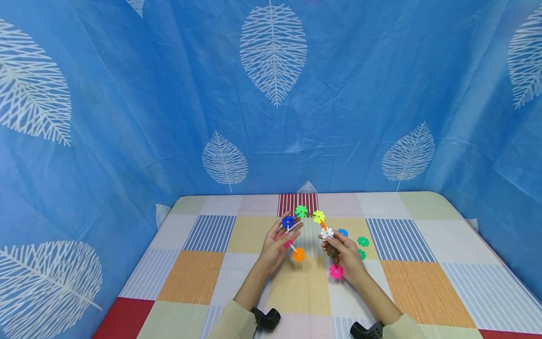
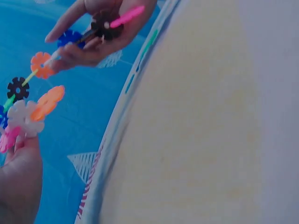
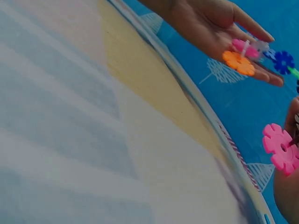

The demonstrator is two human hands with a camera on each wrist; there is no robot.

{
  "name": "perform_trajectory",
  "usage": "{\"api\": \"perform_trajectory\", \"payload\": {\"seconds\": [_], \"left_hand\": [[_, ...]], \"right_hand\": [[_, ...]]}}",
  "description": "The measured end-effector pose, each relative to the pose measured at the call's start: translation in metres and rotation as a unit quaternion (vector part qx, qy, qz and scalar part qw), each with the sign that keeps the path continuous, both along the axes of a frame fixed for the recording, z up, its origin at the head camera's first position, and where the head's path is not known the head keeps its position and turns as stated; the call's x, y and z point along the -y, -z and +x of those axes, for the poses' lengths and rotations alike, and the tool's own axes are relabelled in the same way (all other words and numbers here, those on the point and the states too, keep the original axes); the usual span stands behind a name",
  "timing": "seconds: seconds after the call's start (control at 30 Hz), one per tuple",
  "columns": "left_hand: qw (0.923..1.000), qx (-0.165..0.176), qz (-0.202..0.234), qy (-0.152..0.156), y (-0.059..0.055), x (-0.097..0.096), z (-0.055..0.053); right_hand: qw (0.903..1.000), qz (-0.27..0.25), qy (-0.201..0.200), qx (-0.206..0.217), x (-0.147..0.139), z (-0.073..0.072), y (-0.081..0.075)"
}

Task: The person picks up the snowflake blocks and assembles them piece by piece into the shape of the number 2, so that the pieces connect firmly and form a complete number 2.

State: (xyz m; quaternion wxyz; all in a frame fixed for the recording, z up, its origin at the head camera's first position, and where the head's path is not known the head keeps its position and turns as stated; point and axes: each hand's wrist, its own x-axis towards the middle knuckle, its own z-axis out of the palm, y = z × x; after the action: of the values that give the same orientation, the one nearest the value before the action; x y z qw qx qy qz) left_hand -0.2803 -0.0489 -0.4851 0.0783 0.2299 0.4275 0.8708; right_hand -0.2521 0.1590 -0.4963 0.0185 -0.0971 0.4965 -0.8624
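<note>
A chain of linked snowflake discs (image 1: 319, 216) arches between the two hands, in green, yellow, white, blue and other colours. My left hand (image 1: 273, 247) supports its left part, fingers fairly straight alongside a blue disc (image 1: 288, 222). An orange disc (image 1: 298, 254) forms that end, beside a pink one (image 3: 243, 46) in front of the palm. On the other side my right hand (image 1: 348, 256) pinches the chain near a white disc (image 1: 327, 233). Below those fingers hang a dark brown disc (image 2: 107, 24) and a bright pink end disc (image 1: 336, 271).
Past the right hand, a loose blue disc (image 1: 343, 232) and two green discs, one farther back (image 1: 363, 241) and one nearer (image 1: 362, 254), lie on the table. A patchwork cloth (image 1: 196, 275) covers the tabletop. Blue leaf-print curtains (image 1: 338, 94) stand behind and at both sides.
</note>
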Motion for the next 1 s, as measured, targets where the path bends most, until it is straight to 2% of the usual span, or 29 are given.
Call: {"api": "perform_trajectory", "payload": {"seconds": [0.1, 0.2, 0.37, 0.43, 0.57, 0.67, 0.83, 1.0], "left_hand": [[0.9996, 0.002, 0.016, -0.025, -0.001, -0.003, 0.000], [0.9981, 0.009, 0.023, -0.057, -0.001, -0.003, -0.001], [0.9940, 0.035, 0.008, -0.104, -0.001, 0.006, -0.005], [0.9928, 0.033, -0.008, -0.115, -0.001, 0.009, -0.006], [0.9922, 0.017, -0.041, -0.116, -0.003, 0.016, -0.008], [0.9909, 0.017, -0.075, -0.111, -0.005, 0.018, -0.009], [0.9842, 0.017, -0.145, -0.100, -0.006, 0.017, -0.008], [0.9822, 0.011, -0.161, -0.097, 0.000, 0.014, -0.006]], "right_hand": [[0.9997, -0.017, 0.012, 0.010, 0.008, 0.003, -0.001], [0.9997, -0.010, 0.014, 0.015, 0.018, 0.007, 0.000], [0.9994, 0.034, 0.006, 0.001, 0.029, 0.010, 0.004], [0.9980, 0.063, 0.001, -0.001, 0.030, 0.011, 0.006], [0.9910, 0.131, 0.020, 0.016, 0.031, 0.012, 0.005], [0.9858, 0.162, 0.035, 0.023, 0.029, 0.011, 0.004], [0.9863, 0.163, 0.019, 0.007, 0.027, 0.010, 0.007], [0.9851, 0.165, 0.040, 0.029, 0.026, 0.009, 0.008]]}}
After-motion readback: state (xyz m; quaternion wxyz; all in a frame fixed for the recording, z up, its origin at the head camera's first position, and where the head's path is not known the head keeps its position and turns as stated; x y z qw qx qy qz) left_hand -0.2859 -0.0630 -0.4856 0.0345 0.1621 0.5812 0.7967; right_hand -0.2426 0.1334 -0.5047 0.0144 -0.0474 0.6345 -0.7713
